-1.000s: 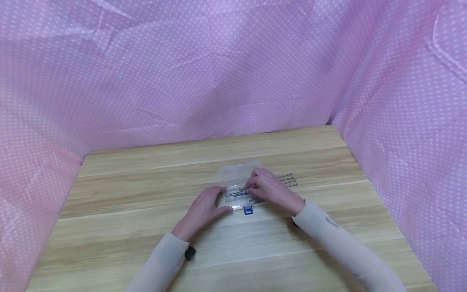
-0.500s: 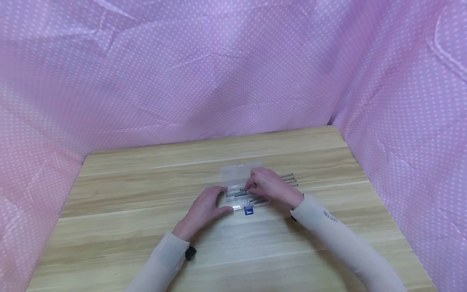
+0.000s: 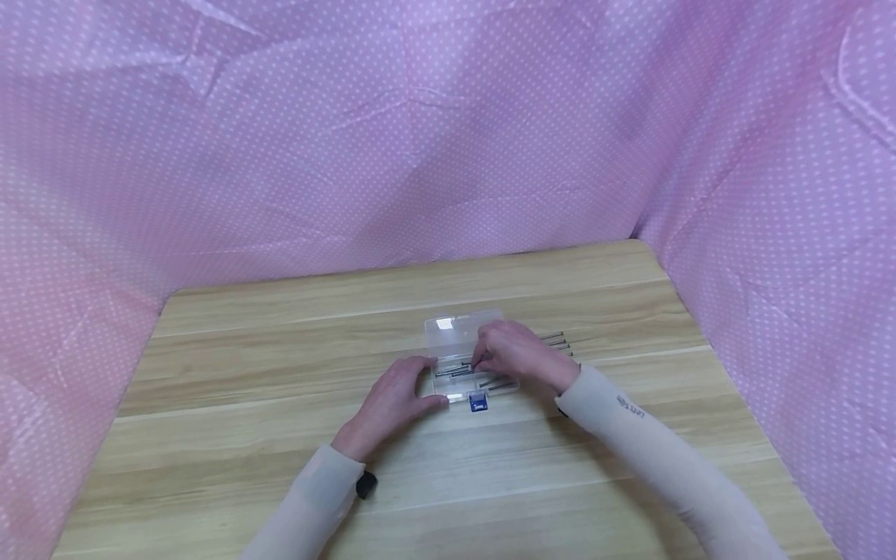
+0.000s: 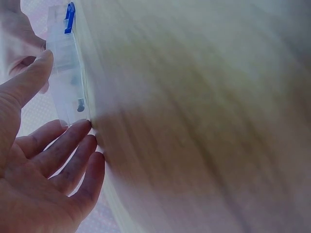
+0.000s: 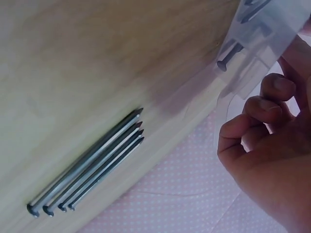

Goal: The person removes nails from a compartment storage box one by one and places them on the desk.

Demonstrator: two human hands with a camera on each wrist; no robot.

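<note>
A clear plastic box (image 3: 456, 386) lies on the table with its lid (image 3: 458, 336) folded back and a blue latch (image 3: 478, 401) at its front. Several metal nails (image 3: 453, 372) rest in its compartments. My left hand (image 3: 388, 400) holds the box's left end between thumb and fingers; the left wrist view shows the thumb on its front side. Over the box's right half, my right hand (image 3: 514, 351) has its fingers curled, and the fingertips pinch a nail (image 3: 465, 363), largely hidden by the hand. In the right wrist view, a single nail (image 5: 231, 57) shows through the box wall.
Several long nails (image 5: 95, 162) lie side by side on the wooden table (image 3: 245, 435), right of the box. A pink dotted cloth (image 3: 392, 155) hangs behind the table and along its sides.
The right forearm has shifted slightly inward, and the right hand has edged a little lower over the box. The left hand keeps its place at the box's left end.
</note>
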